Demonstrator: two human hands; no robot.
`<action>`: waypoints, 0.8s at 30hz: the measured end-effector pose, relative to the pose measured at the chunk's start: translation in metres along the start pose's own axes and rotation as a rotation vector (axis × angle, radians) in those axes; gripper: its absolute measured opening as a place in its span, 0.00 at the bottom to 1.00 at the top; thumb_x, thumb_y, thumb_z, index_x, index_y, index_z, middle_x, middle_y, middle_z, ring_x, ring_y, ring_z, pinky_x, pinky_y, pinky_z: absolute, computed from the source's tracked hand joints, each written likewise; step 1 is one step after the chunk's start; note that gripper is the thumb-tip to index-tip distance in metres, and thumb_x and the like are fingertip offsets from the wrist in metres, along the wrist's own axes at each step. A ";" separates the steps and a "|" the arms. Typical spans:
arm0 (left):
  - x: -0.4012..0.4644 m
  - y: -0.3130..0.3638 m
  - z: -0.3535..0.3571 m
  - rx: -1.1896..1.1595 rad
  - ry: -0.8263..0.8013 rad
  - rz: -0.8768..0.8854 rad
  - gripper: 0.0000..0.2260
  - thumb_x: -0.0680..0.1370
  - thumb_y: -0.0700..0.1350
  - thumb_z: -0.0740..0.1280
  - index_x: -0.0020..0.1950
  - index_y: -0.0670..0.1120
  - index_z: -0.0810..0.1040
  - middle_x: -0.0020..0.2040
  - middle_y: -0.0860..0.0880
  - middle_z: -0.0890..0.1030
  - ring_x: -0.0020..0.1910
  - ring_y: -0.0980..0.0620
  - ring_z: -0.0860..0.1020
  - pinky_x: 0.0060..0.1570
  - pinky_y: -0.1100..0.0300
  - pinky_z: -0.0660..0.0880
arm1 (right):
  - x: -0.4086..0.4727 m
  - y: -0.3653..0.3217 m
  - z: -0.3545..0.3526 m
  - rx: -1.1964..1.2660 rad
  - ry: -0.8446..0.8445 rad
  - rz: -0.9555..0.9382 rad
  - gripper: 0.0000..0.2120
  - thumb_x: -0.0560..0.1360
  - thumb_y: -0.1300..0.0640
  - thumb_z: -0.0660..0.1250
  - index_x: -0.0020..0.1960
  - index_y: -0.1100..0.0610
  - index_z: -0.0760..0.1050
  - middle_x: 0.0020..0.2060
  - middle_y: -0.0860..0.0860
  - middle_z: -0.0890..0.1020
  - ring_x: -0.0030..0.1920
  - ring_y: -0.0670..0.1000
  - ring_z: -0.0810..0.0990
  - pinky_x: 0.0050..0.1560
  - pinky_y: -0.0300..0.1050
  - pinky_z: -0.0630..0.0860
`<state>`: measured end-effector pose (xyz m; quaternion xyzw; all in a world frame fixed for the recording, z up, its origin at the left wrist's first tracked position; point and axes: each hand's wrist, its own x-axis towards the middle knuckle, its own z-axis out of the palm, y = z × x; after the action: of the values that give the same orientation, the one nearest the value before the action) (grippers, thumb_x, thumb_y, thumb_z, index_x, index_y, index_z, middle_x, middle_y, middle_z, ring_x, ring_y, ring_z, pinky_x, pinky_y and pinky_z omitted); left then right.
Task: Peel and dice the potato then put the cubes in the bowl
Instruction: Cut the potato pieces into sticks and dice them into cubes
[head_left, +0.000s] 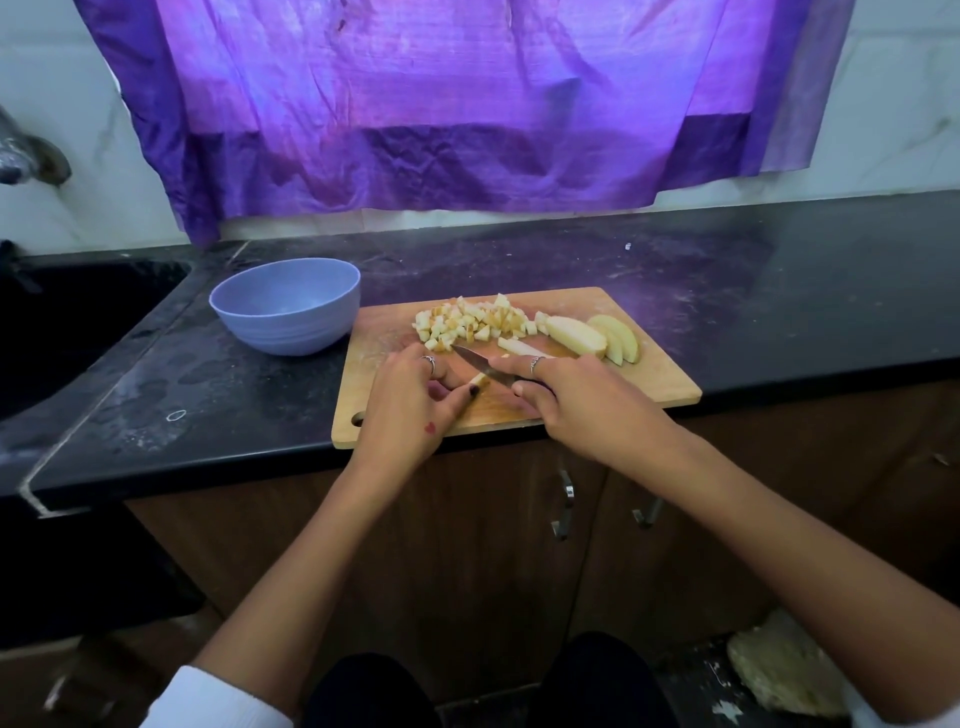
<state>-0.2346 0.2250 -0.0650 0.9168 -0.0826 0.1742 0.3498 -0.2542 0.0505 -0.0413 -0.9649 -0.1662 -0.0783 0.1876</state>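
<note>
**Dicing under way on the wooden board**

The person stands at a black counter (727, 270) with a wooden cutting board (623, 384) lying near its front edge. The right hand (576, 395) grasps the handle of a small knife (480, 366), fingers curled round it, the blade pointing left and away towards the pile of cubes. The left hand (415, 400) pinches a pale potato strip (480, 381) between thumb and fingertips, just beneath the blade; I cannot tell whether the edge is touching it.

Farther back on the board lies a heap of potato cubes (470, 319), some with browned faces. To its right rest several peeled potato slices (592, 335), leaning one against another, and another cut strip (519, 347) lies just beyond the right hand's fingers.

A light blue bowl (285, 306) stands on the counter just beside the board's left far corner; its inside is not visible from here. A purple cloth (441, 104) hangs on the wall behind, and a dark sink (78, 312) sits at the left.
</note>
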 end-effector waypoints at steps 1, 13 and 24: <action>0.000 -0.001 0.000 0.001 0.000 0.001 0.07 0.74 0.47 0.73 0.40 0.45 0.83 0.48 0.50 0.77 0.47 0.52 0.75 0.46 0.55 0.76 | 0.001 -0.001 -0.001 0.004 -0.014 0.007 0.18 0.82 0.50 0.55 0.71 0.40 0.66 0.41 0.48 0.73 0.31 0.42 0.69 0.28 0.38 0.62; -0.002 -0.001 0.000 -0.061 0.001 0.032 0.07 0.73 0.44 0.73 0.36 0.51 0.80 0.47 0.48 0.78 0.47 0.50 0.77 0.50 0.48 0.78 | -0.003 -0.005 0.016 -0.268 0.132 -0.060 0.22 0.83 0.51 0.55 0.74 0.37 0.57 0.50 0.53 0.81 0.47 0.54 0.80 0.38 0.46 0.71; -0.004 -0.001 -0.005 -0.079 -0.019 0.063 0.07 0.74 0.41 0.72 0.39 0.52 0.81 0.47 0.50 0.77 0.46 0.54 0.76 0.50 0.56 0.78 | -0.002 -0.003 0.011 -0.068 0.033 -0.045 0.19 0.82 0.47 0.54 0.73 0.38 0.61 0.47 0.51 0.79 0.40 0.49 0.75 0.37 0.44 0.72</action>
<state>-0.2395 0.2286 -0.0638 0.9009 -0.1215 0.1732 0.3791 -0.2561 0.0573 -0.0510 -0.9654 -0.1820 -0.1038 0.1553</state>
